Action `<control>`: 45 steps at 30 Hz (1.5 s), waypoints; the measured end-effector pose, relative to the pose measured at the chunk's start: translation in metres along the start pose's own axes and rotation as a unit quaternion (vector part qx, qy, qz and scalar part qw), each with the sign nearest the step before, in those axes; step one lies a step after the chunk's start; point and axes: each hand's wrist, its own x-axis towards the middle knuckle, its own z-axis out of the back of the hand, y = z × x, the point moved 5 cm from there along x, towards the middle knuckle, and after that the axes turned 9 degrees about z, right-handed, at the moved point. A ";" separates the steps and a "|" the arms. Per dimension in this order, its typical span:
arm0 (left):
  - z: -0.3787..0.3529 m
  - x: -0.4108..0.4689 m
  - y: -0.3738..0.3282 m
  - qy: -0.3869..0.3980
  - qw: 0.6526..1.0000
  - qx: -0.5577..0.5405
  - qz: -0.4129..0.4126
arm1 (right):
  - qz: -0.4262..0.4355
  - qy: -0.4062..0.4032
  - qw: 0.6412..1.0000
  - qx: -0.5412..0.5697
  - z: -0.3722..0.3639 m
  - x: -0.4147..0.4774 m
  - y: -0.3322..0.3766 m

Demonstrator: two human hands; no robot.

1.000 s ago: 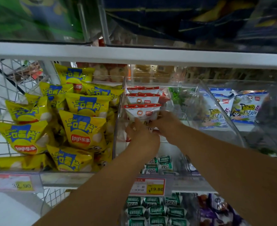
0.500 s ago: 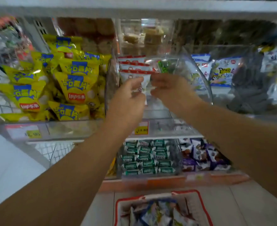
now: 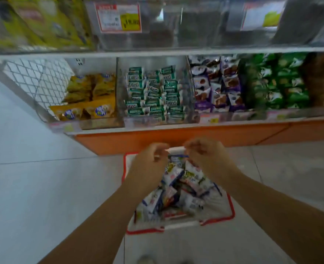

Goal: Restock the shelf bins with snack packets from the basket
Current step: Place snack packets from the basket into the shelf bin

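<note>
I note both hands have dropped from the upper clear plastic shelf bin (image 3: 176, 33) to the red-rimmed white basket (image 3: 232, 212) on the floor. The left hand (image 3: 147, 164) and right hand (image 3: 206, 157) hover curled over the white-and-blue snack packets (image 3: 187, 180). Through the blur I cannot tell whether they grasp anything. I judge the next pick is starting.

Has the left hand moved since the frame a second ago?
Yes. The left hand dropped from the upper shelf, above the green-packet bin, to below it, over the basket.
</note>
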 end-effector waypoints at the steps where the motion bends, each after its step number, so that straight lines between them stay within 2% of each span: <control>1: -0.016 0.004 0.020 0.030 0.999 -0.002 0.038 | -0.027 0.019 0.999 -0.019 -0.008 -0.001 -0.024; 3: -0.042 0.012 0.058 0.075 0.993 0.013 0.093 | -0.101 0.050 0.993 -0.029 -0.020 -0.002 -0.074; 6: -0.076 0.026 0.105 0.104 0.986 0.082 0.100 | -0.199 0.077 0.977 0.001 -0.037 -0.010 -0.138; 9: -0.108 0.040 0.143 0.120 0.977 0.150 0.095 | -0.242 0.149 0.953 -0.109 -0.057 -0.018 -0.195; 11: -0.135 0.053 0.174 0.153 0.960 0.216 0.088 | -0.231 0.203 0.934 -0.181 -0.074 -0.019 -0.225; 13: -0.159 0.066 0.201 0.178 0.940 0.282 0.072 | -0.231 0.222 0.926 -0.200 -0.087 -0.016 -0.254; 17: -0.197 0.086 0.238 0.217 0.902 0.371 0.047 | -0.207 0.204 0.936 -0.196 -0.113 -0.001 -0.293; 20: -0.217 0.093 0.262 0.225 0.884 0.409 0.040 | -0.185 0.210 0.928 -0.247 -0.133 0.007 -0.315; 25: -0.235 0.090 0.284 0.188 0.850 0.491 0.025 | -0.145 0.223 0.886 -0.380 -0.155 0.004 -0.338; 28: -0.234 0.090 0.282 0.149 0.842 0.518 0.009 | -0.126 0.236 0.874 -0.406 -0.158 0.000 -0.340; 30: -0.226 0.088 0.275 0.137 0.855 0.500 0.013 | -0.117 0.222 0.886 -0.389 -0.149 -0.003 -0.334; 32: -0.209 0.082 0.263 0.120 0.888 0.443 0.030 | -0.121 0.201 0.906 -0.353 -0.131 -0.007 -0.320; 35: -0.172 0.070 0.230 0.090 0.935 0.337 0.063 | -0.140 0.157 0.933 -0.291 -0.094 -0.008 -0.284; 38: -0.123 0.057 0.180 0.056 0.975 0.186 0.107 | -0.134 0.100 0.959 -0.230 -0.050 -0.002 -0.221; 41: -0.070 0.043 0.119 0.061 0.984 0.054 0.157 | -0.102 0.056 0.976 -0.185 -0.010 0.007 -0.139; 45: 0.000 0.015 0.041 0.080 0.965 -0.145 0.205 | -0.021 0.004 0.993 -0.114 0.033 0.013 -0.026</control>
